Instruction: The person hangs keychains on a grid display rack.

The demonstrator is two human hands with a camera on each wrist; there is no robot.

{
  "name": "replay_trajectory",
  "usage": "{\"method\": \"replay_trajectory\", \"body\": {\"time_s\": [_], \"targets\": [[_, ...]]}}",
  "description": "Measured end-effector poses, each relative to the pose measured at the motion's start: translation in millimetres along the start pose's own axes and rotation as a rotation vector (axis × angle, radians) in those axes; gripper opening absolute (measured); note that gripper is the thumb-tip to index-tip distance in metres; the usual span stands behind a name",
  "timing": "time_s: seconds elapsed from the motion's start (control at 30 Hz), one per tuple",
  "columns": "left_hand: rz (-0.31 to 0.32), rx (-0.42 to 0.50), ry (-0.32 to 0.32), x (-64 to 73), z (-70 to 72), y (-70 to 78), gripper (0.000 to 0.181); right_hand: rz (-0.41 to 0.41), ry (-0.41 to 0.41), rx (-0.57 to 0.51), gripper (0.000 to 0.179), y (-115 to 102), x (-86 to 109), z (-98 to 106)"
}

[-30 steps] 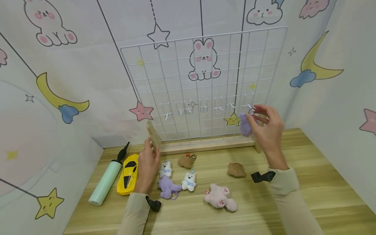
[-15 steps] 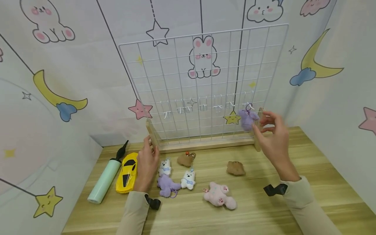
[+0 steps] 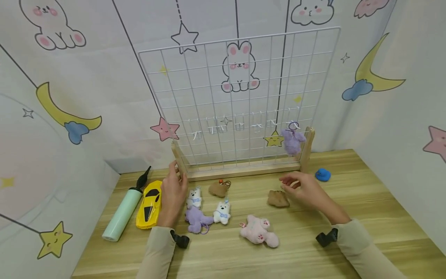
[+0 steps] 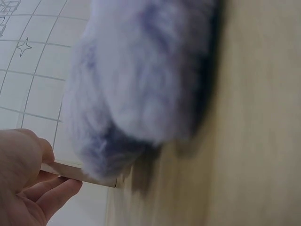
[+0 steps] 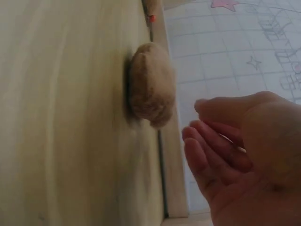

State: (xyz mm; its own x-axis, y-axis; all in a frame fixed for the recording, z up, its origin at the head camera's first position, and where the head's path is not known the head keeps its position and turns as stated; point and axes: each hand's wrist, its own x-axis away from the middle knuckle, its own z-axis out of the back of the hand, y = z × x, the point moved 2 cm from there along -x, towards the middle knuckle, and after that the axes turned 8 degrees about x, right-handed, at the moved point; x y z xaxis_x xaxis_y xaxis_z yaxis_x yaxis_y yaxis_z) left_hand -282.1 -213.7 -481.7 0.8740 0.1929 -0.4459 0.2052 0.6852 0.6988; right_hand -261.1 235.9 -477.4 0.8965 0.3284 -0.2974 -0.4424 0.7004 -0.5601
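While the left hand (image 3: 175, 193) grips a wooden upright (image 3: 178, 159) between thumb and fingers, the right hand (image 3: 308, 190) hovers near a brown plush (image 3: 277, 199), its fingers loosely bent and holding nothing. That plush lies on a streaked, wood-grained tabletop (image 3: 306, 255), in front of the long wooden base (image 3: 244, 170) of a white wire grid (image 3: 240, 39). A purple plush (image 3: 292, 142) hangs on the grid's right part. Pale walls (image 3: 118, 104), printed with cartoon rabbits (image 3: 54, 25), moons (image 3: 366, 69), stars (image 3: 54, 241) and clouds (image 3: 311, 13), enclose the back and sides.

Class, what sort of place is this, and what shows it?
Perhaps a small play or display corner: plush toys, a wire rack with one hanging from it, and cartoon-printed walls.
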Motion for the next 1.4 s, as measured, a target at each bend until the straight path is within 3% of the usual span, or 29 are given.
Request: {"method": "replay_trajectory", "body": {"time_s": [0.1,0.2,0.47,0.67,0.9,1.2,1.4], "targets": [[-0.004,-0.007,0.002,0.0,0.0,-0.4,0.056,0.0,-0.128,0.001,0.016,5.3,1.7,-7.6],[-0.005,-0.008,0.002,0.0,0.2,-0.8,0.056,0.01,-0.192,-0.009,0.014,9.2,3.6,-12.5],[0.004,0.006,0.003,0.7,1.2,0.2,0.056,0.043,-0.208,-0.054,0.006,14.0,3.7,-17.6],[0.015,-0.002,0.007,-0.2,2.7,-0.4,0.057,0.007,-0.148,-0.055,0.008,9.0,-1.3,-11.8],[-0.013,0.016,0.008,-1.3,1.2,-1.0,0.054,-0.05,-0.082,-0.233,0.013,-7.2,-12.4,2.3],[-0.013,-0.003,0.018,-2.9,1.5,1.4,0.055,-0.051,0.05,-0.324,0.022,-35.3,-27.9,27.6],[-0.004,0.011,0.007,0.3,1.5,0.4,0.054,-0.055,0.206,-0.409,0.029,-55.7,-34.1,40.4]]}}
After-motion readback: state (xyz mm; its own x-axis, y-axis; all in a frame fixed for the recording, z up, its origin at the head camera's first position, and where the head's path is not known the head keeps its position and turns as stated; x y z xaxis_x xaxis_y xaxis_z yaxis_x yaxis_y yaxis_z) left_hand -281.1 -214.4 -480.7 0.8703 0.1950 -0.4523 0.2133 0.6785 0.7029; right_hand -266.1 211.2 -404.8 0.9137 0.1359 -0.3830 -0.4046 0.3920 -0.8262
